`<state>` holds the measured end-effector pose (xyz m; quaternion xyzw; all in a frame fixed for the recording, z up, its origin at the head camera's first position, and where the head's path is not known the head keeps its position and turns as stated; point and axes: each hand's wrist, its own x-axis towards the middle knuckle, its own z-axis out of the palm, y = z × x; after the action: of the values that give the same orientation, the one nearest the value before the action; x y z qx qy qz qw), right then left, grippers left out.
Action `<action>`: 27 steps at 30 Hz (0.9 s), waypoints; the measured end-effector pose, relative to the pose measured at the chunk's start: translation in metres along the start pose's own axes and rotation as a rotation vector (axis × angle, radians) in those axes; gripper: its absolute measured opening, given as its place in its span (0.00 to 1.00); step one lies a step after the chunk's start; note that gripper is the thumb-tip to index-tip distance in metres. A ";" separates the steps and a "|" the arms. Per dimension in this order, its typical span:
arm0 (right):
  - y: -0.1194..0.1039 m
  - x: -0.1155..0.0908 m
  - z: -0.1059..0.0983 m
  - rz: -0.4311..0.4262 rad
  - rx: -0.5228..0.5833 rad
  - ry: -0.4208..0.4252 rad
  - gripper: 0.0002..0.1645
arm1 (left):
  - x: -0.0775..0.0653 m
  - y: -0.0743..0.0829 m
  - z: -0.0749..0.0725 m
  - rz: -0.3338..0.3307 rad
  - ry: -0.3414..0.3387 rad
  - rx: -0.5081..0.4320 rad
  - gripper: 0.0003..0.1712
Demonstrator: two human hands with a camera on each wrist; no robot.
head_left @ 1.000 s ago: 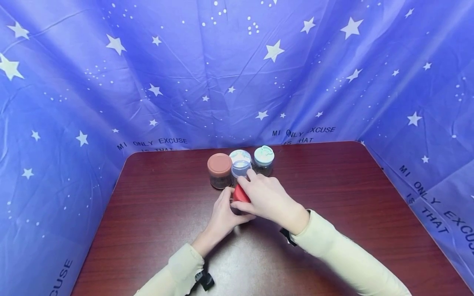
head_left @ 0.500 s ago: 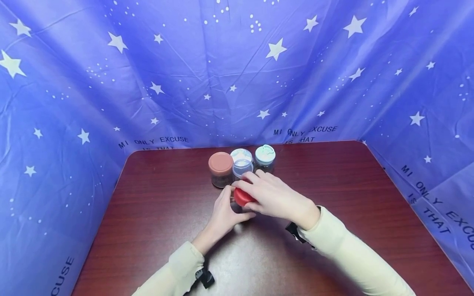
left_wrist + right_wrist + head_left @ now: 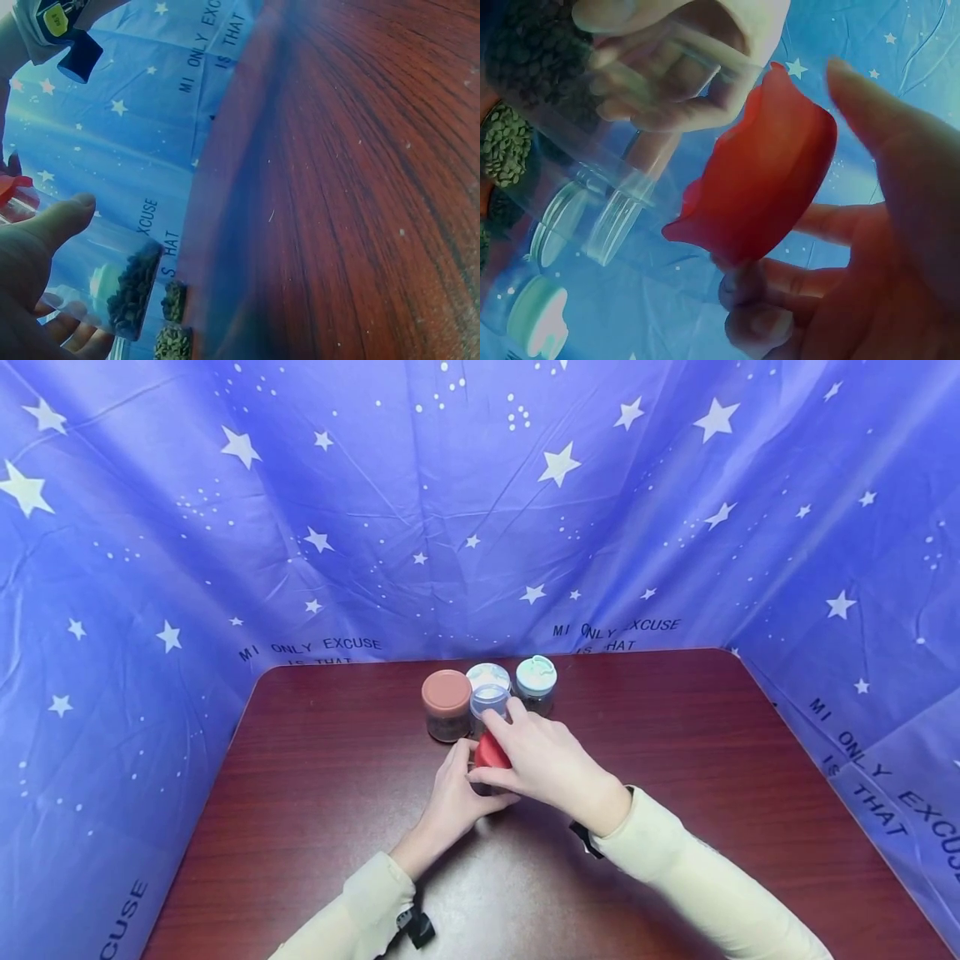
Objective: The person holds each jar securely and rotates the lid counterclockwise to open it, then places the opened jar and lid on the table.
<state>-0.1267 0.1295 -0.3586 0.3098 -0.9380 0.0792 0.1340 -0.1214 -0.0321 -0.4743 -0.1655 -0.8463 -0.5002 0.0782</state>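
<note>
A clear jar (image 3: 622, 150) with dark seeds in its bottom is gripped by my left hand (image 3: 452, 789). The left thumb (image 3: 71, 217) lies along one side of it, and the fingers curl round the other. On its mouth sits a red lid (image 3: 769, 172) with a wavy edge. My right hand (image 3: 551, 764) spans this lid from above, thumb towards me and fingers on the far side. In the right wrist view the fingertips (image 3: 769, 322) are close under the lid. In the head view both hands hide most of the jar.
Just behind the hands stand a jar with a brown lid (image 3: 447, 693), a clear-topped jar (image 3: 490, 697), a white-lidded jar (image 3: 486, 675) and a jar with a pale green lid (image 3: 536, 677). The dark red wooden table (image 3: 322, 760) meets starry blue curtains (image 3: 420, 510).
My right hand swung right on the red lid half a second ago, showing more of it, then came back left to about its earlier pose. The left hand keeps its hold.
</note>
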 end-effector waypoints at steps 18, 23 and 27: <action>0.011 -0.003 -0.016 -0.221 0.035 -0.120 0.29 | -0.003 -0.001 0.002 0.024 0.022 0.016 0.40; 0.013 -0.004 -0.019 -0.266 0.068 -0.164 0.30 | -0.003 0.000 0.001 0.023 0.024 0.024 0.42; 0.013 -0.003 -0.017 -0.253 0.102 -0.141 0.29 | -0.003 0.001 0.001 0.024 0.011 0.026 0.41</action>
<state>-0.1287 0.1461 -0.3439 0.4366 -0.8933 0.0875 0.0609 -0.1180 -0.0313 -0.4747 -0.1719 -0.8503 -0.4890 0.0912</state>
